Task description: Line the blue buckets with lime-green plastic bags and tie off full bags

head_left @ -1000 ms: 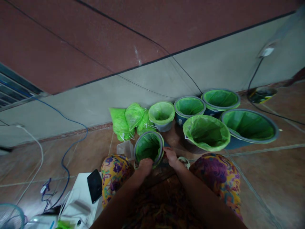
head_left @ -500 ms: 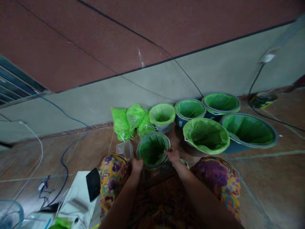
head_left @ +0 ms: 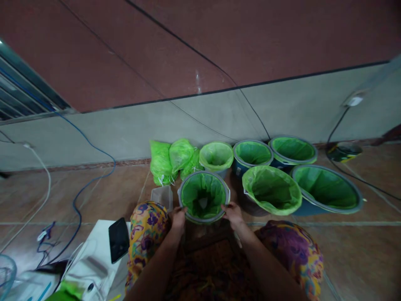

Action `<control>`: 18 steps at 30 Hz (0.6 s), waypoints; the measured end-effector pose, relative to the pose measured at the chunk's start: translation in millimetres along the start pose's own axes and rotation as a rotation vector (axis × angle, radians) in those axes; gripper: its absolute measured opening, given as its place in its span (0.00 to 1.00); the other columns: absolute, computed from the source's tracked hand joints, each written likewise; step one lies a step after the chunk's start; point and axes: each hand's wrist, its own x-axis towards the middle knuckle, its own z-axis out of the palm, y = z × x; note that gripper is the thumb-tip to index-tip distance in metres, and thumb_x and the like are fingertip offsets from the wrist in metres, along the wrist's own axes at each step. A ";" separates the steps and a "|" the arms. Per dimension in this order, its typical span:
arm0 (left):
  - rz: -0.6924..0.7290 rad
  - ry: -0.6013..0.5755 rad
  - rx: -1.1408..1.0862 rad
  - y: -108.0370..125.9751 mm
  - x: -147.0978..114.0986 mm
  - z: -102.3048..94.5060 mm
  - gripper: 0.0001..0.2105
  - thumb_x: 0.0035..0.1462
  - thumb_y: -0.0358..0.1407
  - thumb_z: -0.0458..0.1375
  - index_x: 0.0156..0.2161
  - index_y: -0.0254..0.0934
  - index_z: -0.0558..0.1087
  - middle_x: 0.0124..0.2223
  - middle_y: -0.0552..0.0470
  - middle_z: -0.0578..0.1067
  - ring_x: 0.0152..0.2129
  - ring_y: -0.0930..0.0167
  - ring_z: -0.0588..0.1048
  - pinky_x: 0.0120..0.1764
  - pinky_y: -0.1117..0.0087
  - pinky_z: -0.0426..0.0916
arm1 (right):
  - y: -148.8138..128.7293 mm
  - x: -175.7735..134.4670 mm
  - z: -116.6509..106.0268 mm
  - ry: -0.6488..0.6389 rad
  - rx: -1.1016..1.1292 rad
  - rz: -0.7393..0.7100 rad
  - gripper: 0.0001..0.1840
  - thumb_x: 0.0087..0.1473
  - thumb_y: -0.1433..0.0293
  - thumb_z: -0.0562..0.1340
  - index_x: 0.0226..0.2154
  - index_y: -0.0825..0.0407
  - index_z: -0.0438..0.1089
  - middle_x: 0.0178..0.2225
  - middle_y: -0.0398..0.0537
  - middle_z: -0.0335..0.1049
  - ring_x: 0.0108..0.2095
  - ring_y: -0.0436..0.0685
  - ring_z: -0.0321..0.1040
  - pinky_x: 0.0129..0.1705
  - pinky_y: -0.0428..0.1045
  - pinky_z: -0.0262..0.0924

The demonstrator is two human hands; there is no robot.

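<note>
Between my knees is a round bin [head_left: 227,193] with a grey rim, lined with a green bag [head_left: 194,188]. My left hand [head_left: 178,217] grips its rim at the lower left, fingers closed over the edge. On the opposite side my right hand [head_left: 232,212] holds the rim at the lower right, its thumb over the edge. A small pale patch shows deep inside the liner; I cannot make out what it is. Just left of the bin sits a clear plastic tub [head_left: 162,196].
Several green-lined bins [head_left: 271,190] stand to the right and behind. Tied green bags [head_left: 161,163] lean on the wall. At lower left are a white table [head_left: 98,242] with a phone [head_left: 119,240], a blue cable [head_left: 78,209] and a fan [head_left: 6,271]. A black can [head_left: 343,152] stands far right.
The bin in my hands has tipped more upright toward me and looks larger. My right hand has slid lower on the rim. The view has shifted slightly.
</note>
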 end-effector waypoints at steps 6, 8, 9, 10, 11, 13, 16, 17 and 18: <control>-0.359 -0.283 -0.498 16.9 -19.8 -12.8 0.09 0.49 0.29 0.62 0.38 0.33 0.74 0.36 0.46 0.81 0.34 0.68 0.80 0.35 0.70 0.75 | -30.1 -10.2 -9.8 -0.155 -0.077 -0.168 0.18 0.38 0.56 0.67 0.24 0.49 0.62 0.20 0.39 0.63 0.22 0.52 0.64 0.25 0.48 0.61; -0.342 -0.247 -0.495 19.5 -29.2 -11.6 0.12 0.47 0.26 0.61 0.40 0.33 0.74 0.36 0.47 0.81 0.32 0.68 0.80 0.34 0.69 0.75 | -48.9 -20.3 -17.6 -0.086 -0.373 -0.287 0.14 0.42 0.58 0.66 0.27 0.50 0.66 0.24 0.44 0.68 0.26 0.55 0.67 0.29 0.49 0.62; -0.311 -0.222 -0.482 20.7 -33.8 -10.7 0.13 0.47 0.26 0.61 0.40 0.34 0.74 0.36 0.48 0.81 0.32 0.68 0.80 0.33 0.68 0.75 | -59.8 -27.7 -20.8 -0.012 -0.558 -0.373 0.13 0.44 0.61 0.65 0.30 0.51 0.68 0.28 0.48 0.71 0.30 0.58 0.69 0.32 0.50 0.63; -0.274 -0.211 -0.467 22.1 -38.4 -10.0 0.13 0.46 0.26 0.60 0.40 0.34 0.74 0.35 0.48 0.81 0.31 0.67 0.80 0.33 0.68 0.74 | -71.0 -36.3 -22.8 0.092 -0.734 -0.478 0.14 0.46 0.63 0.64 0.36 0.52 0.70 0.34 0.52 0.73 0.35 0.60 0.70 0.37 0.52 0.63; -0.230 -0.211 -0.457 23.8 -43.0 -9.5 0.12 0.46 0.27 0.60 0.39 0.34 0.75 0.35 0.48 0.81 0.31 0.67 0.79 0.33 0.68 0.74 | -81.9 -45.7 -22.8 0.190 -0.876 -0.577 0.16 0.49 0.65 0.62 0.42 0.52 0.70 0.40 0.56 0.73 0.41 0.62 0.70 0.41 0.53 0.63; -0.124 -0.231 -0.451 28.4 -52.0 -10.2 0.11 0.43 0.28 0.59 0.36 0.32 0.76 0.34 0.47 0.81 0.32 0.66 0.79 0.35 0.68 0.73 | -100.0 -63.5 -15.2 0.204 -1.053 -0.704 0.17 0.56 0.68 0.56 0.47 0.52 0.69 0.46 0.57 0.72 0.46 0.61 0.69 0.46 0.52 0.61; 0.024 -0.268 -0.412 39.3 -65.4 -15.3 0.13 0.41 0.28 0.59 0.35 0.30 0.77 0.33 0.47 0.80 0.31 0.67 0.78 0.35 0.70 0.71 | -114.4 -76.4 14.4 -0.158 -1.243 -0.698 0.15 0.59 0.70 0.53 0.44 0.48 0.73 0.42 0.50 0.76 0.43 0.57 0.72 0.46 0.49 0.62; 0.055 -0.286 -0.388 43.6 -69.9 -18.0 0.13 0.40 0.28 0.58 0.35 0.30 0.77 0.33 0.47 0.80 0.29 0.67 0.77 0.34 0.71 0.71 | -116.8 -75.8 26.9 -0.249 -1.311 -0.652 0.15 0.59 0.70 0.54 0.44 0.48 0.73 0.41 0.50 0.76 0.43 0.57 0.73 0.46 0.49 0.62; 0.077 -0.314 -0.365 48.0 -74.4 -21.1 0.13 0.41 0.29 0.58 0.36 0.30 0.77 0.33 0.48 0.80 0.28 0.67 0.77 0.32 0.71 0.70 | -119.0 -73.2 39.3 -0.296 -1.370 -0.589 0.14 0.58 0.71 0.55 0.43 0.49 0.74 0.41 0.51 0.77 0.44 0.58 0.73 0.47 0.49 0.62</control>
